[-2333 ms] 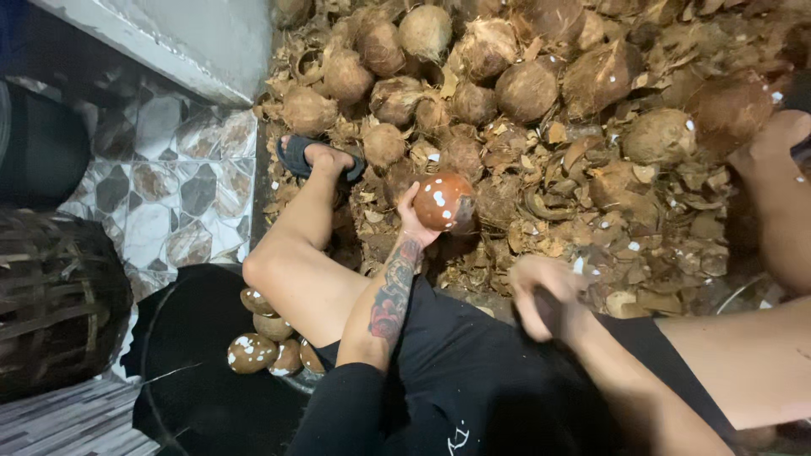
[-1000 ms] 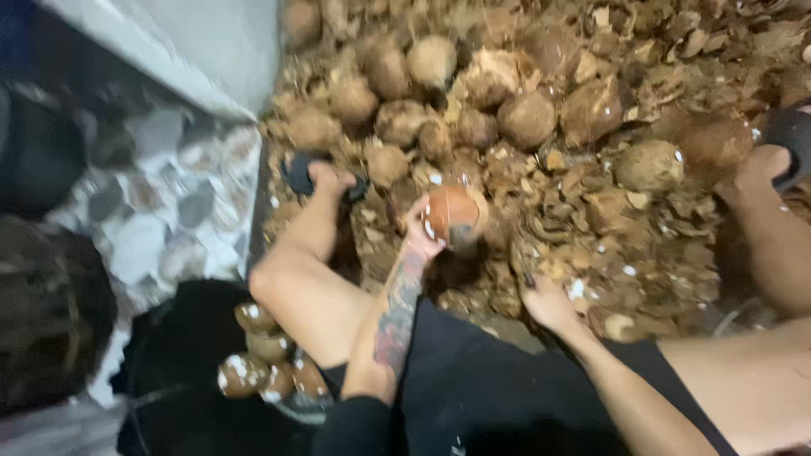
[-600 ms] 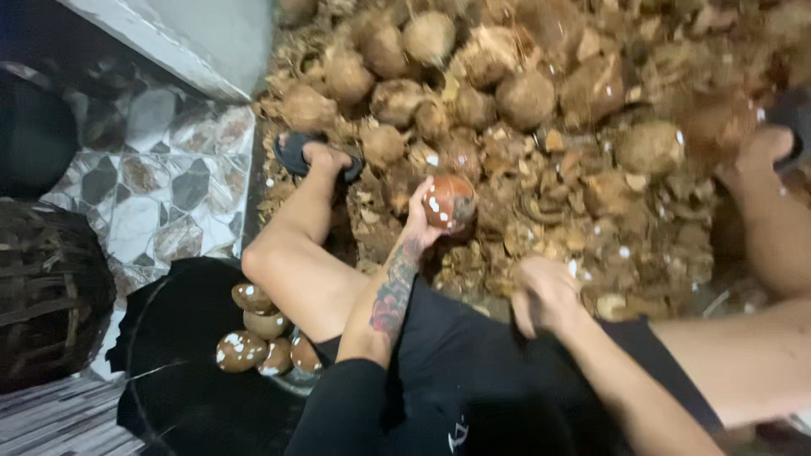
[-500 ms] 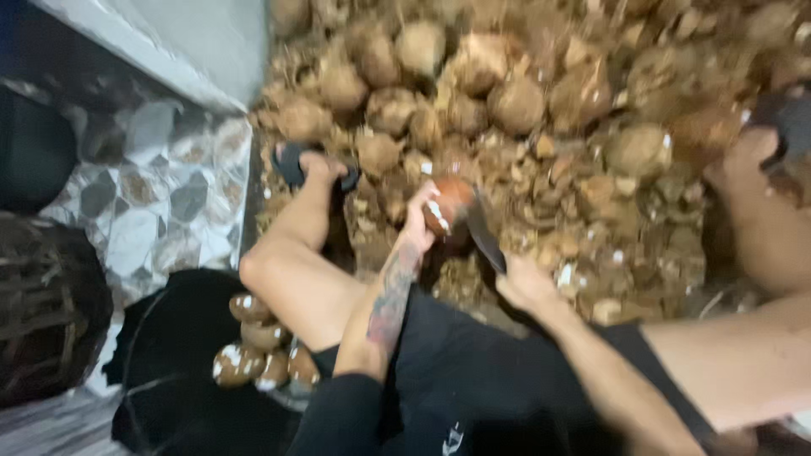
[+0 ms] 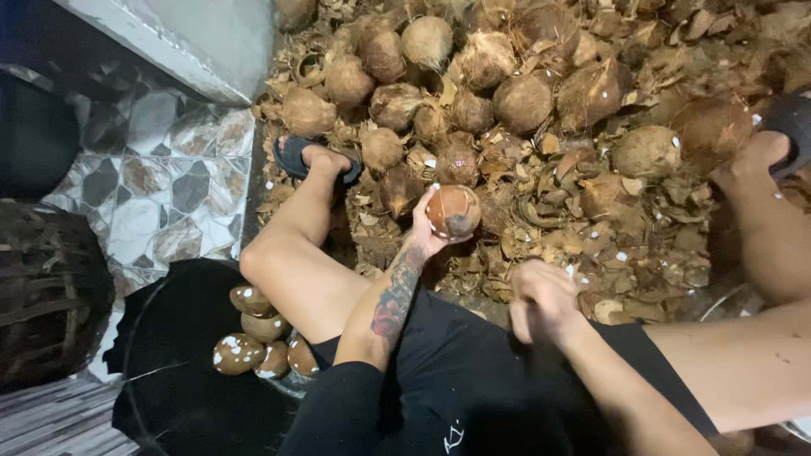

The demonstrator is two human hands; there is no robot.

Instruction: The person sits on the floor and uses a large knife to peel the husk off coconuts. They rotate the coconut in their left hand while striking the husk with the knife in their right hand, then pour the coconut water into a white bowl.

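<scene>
My left hand (image 5: 421,237) is raised palm-up and grips a peeled reddish-brown coconut (image 5: 453,211) with white nicks, held over the husk litter between my legs. My right hand (image 5: 541,294) is drawn back above my lap, about a hand's width right of the coconut. It is closed in a fist around a knife handle, and the blade does not show from this angle. My tattooed left forearm (image 5: 390,300) runs down to a black sleeve.
A heap of husked coconuts (image 5: 507,93) and shell scraps (image 5: 625,228) fills the ground ahead. My feet in dark sandals (image 5: 308,157) rest on it. A black tub (image 5: 160,346) holding several peeled coconuts (image 5: 252,331) sits at my left, beside a woven basket (image 5: 46,295) on the tiled floor (image 5: 152,169).
Half a second ago my right hand held a dark blade against the coconut. It has pulled back toward my lap, while the left hand keeps the coconut in the same spot.
</scene>
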